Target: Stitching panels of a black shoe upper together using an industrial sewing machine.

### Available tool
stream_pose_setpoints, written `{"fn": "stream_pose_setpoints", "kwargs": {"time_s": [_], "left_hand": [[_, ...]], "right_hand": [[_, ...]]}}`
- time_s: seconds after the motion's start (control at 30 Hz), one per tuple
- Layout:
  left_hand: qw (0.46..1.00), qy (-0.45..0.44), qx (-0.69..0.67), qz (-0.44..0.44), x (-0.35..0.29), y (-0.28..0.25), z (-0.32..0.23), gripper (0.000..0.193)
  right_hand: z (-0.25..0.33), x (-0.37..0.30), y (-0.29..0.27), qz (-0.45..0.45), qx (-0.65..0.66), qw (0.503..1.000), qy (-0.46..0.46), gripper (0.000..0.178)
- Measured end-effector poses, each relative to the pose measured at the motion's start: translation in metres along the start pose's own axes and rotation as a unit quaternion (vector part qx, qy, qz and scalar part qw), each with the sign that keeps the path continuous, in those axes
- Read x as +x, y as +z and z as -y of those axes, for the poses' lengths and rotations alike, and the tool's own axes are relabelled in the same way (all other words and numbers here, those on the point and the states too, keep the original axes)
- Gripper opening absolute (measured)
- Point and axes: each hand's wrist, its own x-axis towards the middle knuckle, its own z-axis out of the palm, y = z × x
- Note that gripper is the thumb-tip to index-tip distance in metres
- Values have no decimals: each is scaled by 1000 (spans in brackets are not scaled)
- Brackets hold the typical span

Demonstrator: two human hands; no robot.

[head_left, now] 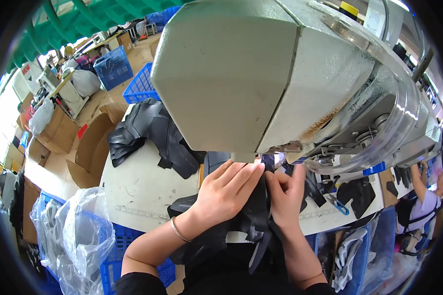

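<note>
A pale grey sewing machine (226,83) stands directly before me, its bulky head hiding much of the needle area. Under it lies a black shoe-upper-like piece (256,201), its lower strips hanging over the table's front edge toward my lap. My left hand (226,191) rests on this piece from the left, fingers stretched out and flat, tips close to the needle area. On the other side, my right hand (286,201) has its fingers bent and closed at the piece's right edge. The fingertips are partly hidden beside the machine.
Stacked black pieces (147,130) lie on the white table (133,196) at left. Blue-handled snips (340,207) and more black pieces (358,195) are at right. Plastic-covered blue crates (120,246) flank the table. Another person (421,196) works at far right.
</note>
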Motion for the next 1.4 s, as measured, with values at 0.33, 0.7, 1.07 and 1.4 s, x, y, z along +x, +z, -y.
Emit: {"fn": "stream_pose_setpoints", "kwargs": {"time_s": [0.33,0.7,1.07,1.4], "left_hand": [[1000,-8,-14,5,4,-3,1,43],[999,19,19,-30,8,1,-4,25],[996,30,49,-69,6,8,1,19],[995,65,3,-82,2,9,4,24]], "right_hand": [[6,-24,6,-37,186,982,-16,77],[-5,-31,-26,126,197,966,109,21],[12,-23,-24,96,150,980,87,38],[2,-25,-30,135,197,961,137,31]]}}
